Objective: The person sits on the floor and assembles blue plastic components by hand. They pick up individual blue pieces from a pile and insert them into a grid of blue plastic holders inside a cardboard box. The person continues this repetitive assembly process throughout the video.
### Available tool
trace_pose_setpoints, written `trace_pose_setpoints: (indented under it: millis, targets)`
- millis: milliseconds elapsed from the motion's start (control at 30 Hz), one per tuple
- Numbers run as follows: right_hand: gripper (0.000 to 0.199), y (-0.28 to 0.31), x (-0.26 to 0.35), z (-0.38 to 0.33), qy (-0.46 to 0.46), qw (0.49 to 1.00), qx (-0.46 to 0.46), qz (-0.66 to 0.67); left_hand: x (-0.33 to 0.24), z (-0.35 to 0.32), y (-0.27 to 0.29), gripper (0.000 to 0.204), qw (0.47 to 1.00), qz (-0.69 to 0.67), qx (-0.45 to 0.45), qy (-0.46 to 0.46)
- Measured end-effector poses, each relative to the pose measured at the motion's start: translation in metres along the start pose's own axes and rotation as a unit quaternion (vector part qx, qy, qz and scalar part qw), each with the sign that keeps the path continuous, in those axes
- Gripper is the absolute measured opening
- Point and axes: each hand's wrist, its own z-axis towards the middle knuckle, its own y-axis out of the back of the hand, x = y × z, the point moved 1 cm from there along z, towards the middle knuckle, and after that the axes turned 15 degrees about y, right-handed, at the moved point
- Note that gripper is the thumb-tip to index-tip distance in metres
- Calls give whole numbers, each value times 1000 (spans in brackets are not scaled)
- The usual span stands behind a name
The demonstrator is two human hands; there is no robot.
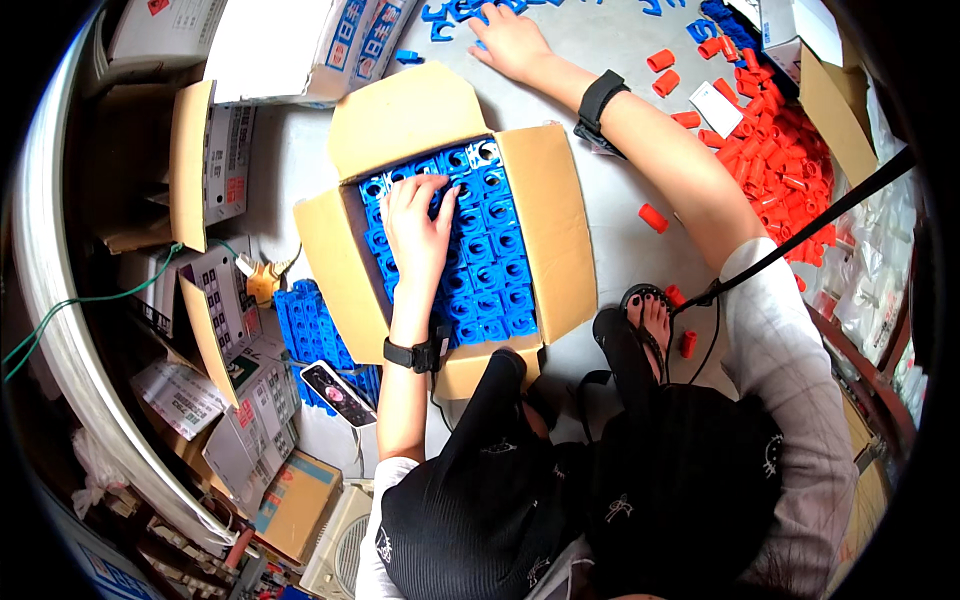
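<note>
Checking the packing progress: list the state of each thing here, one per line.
Cardboard box: flaps open, packed with blue plastic parts.
Left hand: flat on the packed parts.
Right hand: on the floor, reaching for loose blue pieces.
Orange caps: piled loose.

Matt brown cardboard box (560,230) holds glossy blue plastic parts (490,270); smooth grey floor (600,40).
</note>
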Motion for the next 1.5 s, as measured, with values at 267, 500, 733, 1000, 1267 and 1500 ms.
trace_pose_setpoints:
  millis: [267,500,733,1000,1267,1500]
  targets:
    - [39,13,7,-31,4,986,-136,95,11,-3,4,13,999,21,13,-24]
    - [32,31,9,-55,-65,965,-123,221,14,3,21,16,1000,-14,-14,-7]
    - [31,121,103,-48,68,876,-192,437,35,6,34,19,1000,8,-17,13]
    - [27,98,152,-53,134,907,-59,394,39,-3,21,23,998,37,-8,56]
    - [13,83,162,-59,152,925,-80,340,52,-6,14,23,994,-61,13,93]
    - [16,93,163,-55,166,952,-95,237,46,-4,18,25,996,-35,20,79]
